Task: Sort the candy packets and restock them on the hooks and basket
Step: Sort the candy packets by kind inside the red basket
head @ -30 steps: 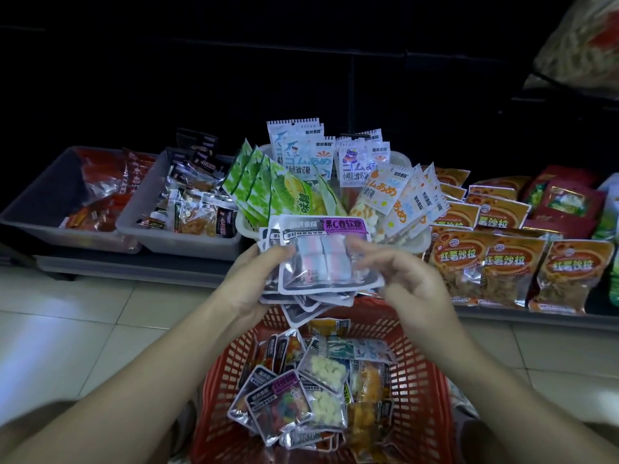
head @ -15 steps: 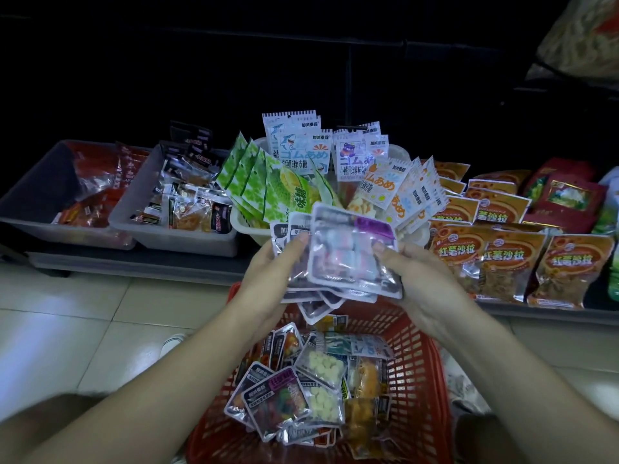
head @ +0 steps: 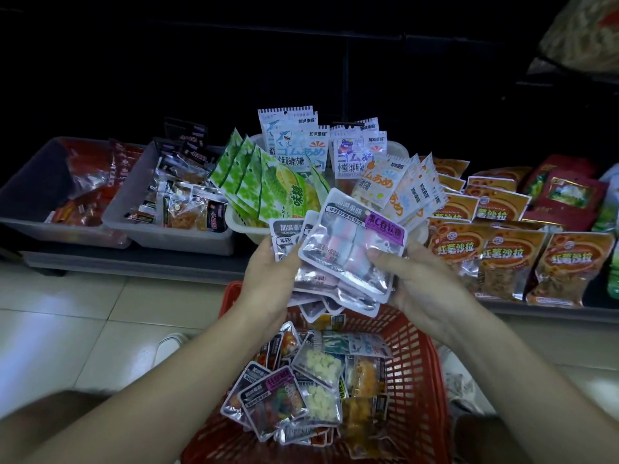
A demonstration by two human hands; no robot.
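Sorting, I clasp a stack of silver packets point(head: 348, 259) in my left grip point(head: 268, 286) and right grip point(head: 425, 286) above the red basket point(head: 412, 333); next, I reckon, square them for the white basket point(head: 241, 226).

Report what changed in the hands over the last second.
The purple-label packet on top turned clockwise from level to tilted, pinched by the right hand. The left hand kept gripping the stack beneath. Loose packets in the red basket stayed put.
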